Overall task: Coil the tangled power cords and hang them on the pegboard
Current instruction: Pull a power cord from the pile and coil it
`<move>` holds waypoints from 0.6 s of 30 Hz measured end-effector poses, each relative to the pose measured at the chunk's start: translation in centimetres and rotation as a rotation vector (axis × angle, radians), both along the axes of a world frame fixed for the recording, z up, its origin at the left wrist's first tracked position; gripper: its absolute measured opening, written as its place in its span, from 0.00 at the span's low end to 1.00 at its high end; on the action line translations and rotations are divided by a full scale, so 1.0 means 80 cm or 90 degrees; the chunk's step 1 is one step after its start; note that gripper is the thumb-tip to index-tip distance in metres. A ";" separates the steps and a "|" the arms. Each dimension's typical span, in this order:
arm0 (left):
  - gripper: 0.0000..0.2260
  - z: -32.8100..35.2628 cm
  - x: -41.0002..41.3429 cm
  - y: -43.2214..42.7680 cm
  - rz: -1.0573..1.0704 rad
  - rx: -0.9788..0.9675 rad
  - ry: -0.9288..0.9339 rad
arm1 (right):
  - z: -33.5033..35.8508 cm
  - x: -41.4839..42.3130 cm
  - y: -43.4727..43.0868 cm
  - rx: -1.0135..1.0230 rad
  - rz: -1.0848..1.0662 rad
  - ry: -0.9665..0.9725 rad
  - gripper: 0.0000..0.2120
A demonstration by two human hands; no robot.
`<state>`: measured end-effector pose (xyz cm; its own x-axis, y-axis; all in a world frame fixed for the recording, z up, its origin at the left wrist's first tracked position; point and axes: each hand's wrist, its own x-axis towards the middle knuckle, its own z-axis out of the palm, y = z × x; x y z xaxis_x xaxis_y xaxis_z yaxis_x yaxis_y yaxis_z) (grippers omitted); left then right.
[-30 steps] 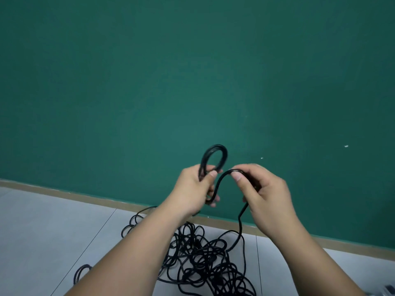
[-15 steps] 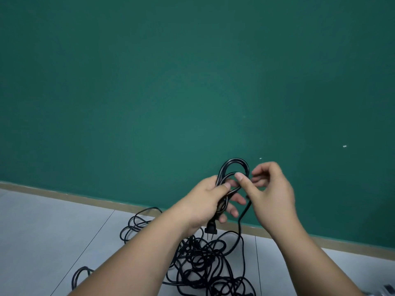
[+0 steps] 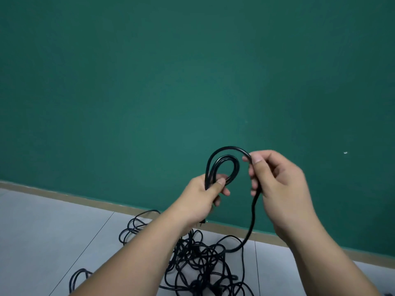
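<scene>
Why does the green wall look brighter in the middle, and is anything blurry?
Head view: the green wall is brighter near the centre and dimmer toward the corners; the right hand pinching the black power cord looks slightly smeared, the left hand gripping its coiled loops crisper; the tan baseboard slants, likely wide-angle tilt.

black cord (image 3: 224,165) | small coil, upright, held up | tail hangs to tangled pile (image 3: 198,265) on floor

tangled pile of cords (image 3: 193,252) is half hidden behind the left forearm (image 3: 132,253) & cut off by the bottom edge, btm of the coil (image 3: 226,157) vanishes inside the left hand (image 3: 198,199), a stretch of cord (image 3: 253,214) is covered by the right hand (image 3: 277,184), and the white speck (image 3: 345,152) on the wall (image 3: 149,82) is too small to tell tbh
</scene>
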<state>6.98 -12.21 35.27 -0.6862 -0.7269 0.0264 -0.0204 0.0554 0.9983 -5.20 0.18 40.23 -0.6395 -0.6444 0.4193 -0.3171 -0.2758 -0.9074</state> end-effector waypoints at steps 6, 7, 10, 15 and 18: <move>0.18 0.016 -0.008 0.025 -0.091 0.195 0.128 | -0.045 -0.006 -0.009 0.126 -0.163 0.120 0.02; 0.20 0.017 -0.008 0.026 -0.097 0.214 0.130 | -0.049 -0.009 -0.010 0.135 -0.178 0.127 0.02; 0.19 0.011 -0.009 0.024 -0.082 0.170 0.105 | -0.044 -0.012 -0.010 0.144 -0.250 0.196 0.03; 0.14 0.002 -0.009 0.022 -0.062 0.019 0.054 | -0.038 -0.013 -0.013 0.086 -0.252 0.131 0.03; 0.13 -0.004 -0.010 0.021 -0.041 -0.049 0.012 | -0.041 -0.016 -0.019 0.091 -0.182 0.062 0.03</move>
<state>6.21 -10.52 34.96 -0.7303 -0.6767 0.0933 0.0039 0.1325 0.9912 -6.45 -1.38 36.94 -0.7640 -0.5020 0.4054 -0.4505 -0.0347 -0.8921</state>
